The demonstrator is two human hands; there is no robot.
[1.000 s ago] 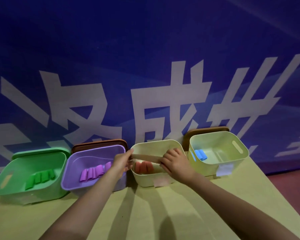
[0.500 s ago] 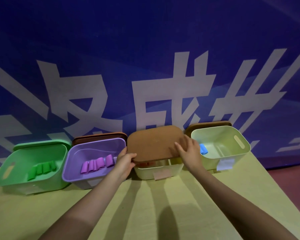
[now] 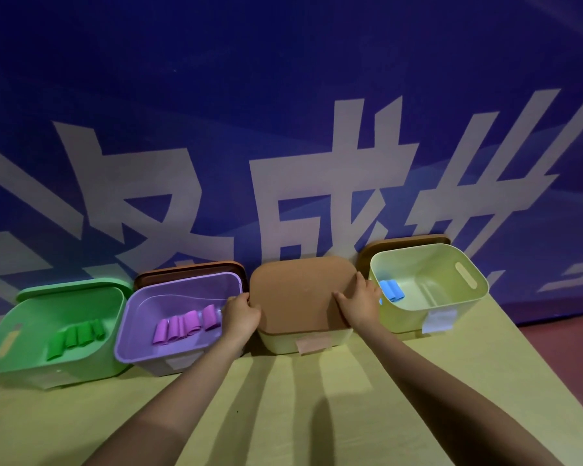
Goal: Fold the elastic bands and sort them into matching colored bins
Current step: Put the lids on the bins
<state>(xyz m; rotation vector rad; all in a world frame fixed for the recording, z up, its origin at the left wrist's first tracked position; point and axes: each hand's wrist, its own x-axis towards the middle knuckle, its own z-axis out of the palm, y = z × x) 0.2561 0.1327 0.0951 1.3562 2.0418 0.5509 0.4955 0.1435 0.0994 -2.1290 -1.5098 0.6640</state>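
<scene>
Both hands work the brown lid (image 3: pixel 300 290) atop the cream bin (image 3: pixel 303 341) at the counter's (image 3: pixel 283 415) back edge: left hand (image 3: pixel 239 316) grips its left rim, right hand (image 3: pixel 359 302) presses flat, fingers straight (bands inside hidden).

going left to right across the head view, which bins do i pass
green bin → purple bin → cream bin with the brown lid on it → open pale yellow-green bin

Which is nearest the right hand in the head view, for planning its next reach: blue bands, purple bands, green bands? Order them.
From the right hand:
1. Folded blue elastic bands, just right.
2. Folded purple elastic bands, across left.
3. Folded green elastic bands, far left.
</scene>
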